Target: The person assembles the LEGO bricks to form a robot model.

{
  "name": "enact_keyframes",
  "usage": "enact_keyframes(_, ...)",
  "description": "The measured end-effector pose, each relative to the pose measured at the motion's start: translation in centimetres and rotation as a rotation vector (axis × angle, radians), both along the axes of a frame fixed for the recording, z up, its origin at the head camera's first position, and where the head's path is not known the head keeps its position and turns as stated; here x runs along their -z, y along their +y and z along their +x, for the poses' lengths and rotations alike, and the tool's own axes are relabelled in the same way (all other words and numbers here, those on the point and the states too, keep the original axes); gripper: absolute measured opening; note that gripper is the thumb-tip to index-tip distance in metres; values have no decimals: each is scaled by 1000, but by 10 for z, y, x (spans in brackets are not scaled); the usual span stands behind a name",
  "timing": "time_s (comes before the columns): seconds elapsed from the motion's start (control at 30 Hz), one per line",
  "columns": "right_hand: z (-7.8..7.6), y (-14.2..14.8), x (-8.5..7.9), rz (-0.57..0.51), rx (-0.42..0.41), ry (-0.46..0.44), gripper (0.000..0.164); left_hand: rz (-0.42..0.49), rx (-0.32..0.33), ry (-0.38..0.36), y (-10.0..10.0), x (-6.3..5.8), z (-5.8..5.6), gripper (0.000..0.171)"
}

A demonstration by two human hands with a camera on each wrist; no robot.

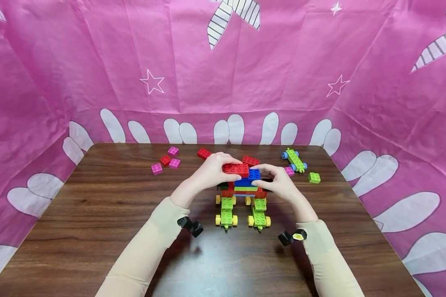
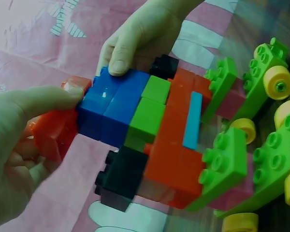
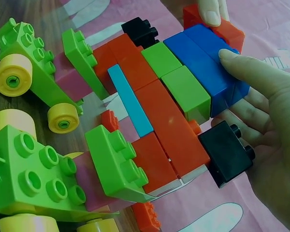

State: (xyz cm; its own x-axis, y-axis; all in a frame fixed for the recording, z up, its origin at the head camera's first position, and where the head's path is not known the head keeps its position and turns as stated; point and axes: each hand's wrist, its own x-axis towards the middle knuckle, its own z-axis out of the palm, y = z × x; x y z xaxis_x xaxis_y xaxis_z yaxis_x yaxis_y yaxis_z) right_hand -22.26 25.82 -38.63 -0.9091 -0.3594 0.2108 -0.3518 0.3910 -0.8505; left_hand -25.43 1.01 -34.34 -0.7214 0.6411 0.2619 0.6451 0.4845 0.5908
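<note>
A toy-brick figure stands mid-table on two green wheeled bases (image 1: 260,218) with yellow wheels. Above them its red bricks (image 3: 166,130), a light blue strip (image 3: 130,99), green bricks (image 3: 186,92) and blue bricks (image 2: 113,101) are stacked, with a black brick (image 2: 123,176) jutting out on each side. At the top left my left hand (image 1: 210,171) pinches a long red brick (image 1: 236,169), thumb in front and fingers behind. My right hand (image 1: 280,181) grips the upper blue brick (image 1: 254,175) right beside it. The red brick's underside is mostly hidden.
Behind the figure lie red bricks (image 1: 250,160). Pink bricks (image 1: 157,168) and a small red brick (image 1: 165,160) are at the back left. A green wheeled base (image 1: 295,160) with blue wheels and a green brick (image 1: 314,177) lie at the back right, near a pink brick (image 1: 289,171).
</note>
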Motion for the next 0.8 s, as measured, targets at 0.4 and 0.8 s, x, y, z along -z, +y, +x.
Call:
enact_keyframes(0.4, -1, -2, -1, -2, 2, -6, 35, -4, 1, -22, -2, -2, 0, 41)
enact_keyframes(0.8, 1, -2, -1, 2, 6, -7, 35, -67, 0, -33, 2, -5, -1, 41)
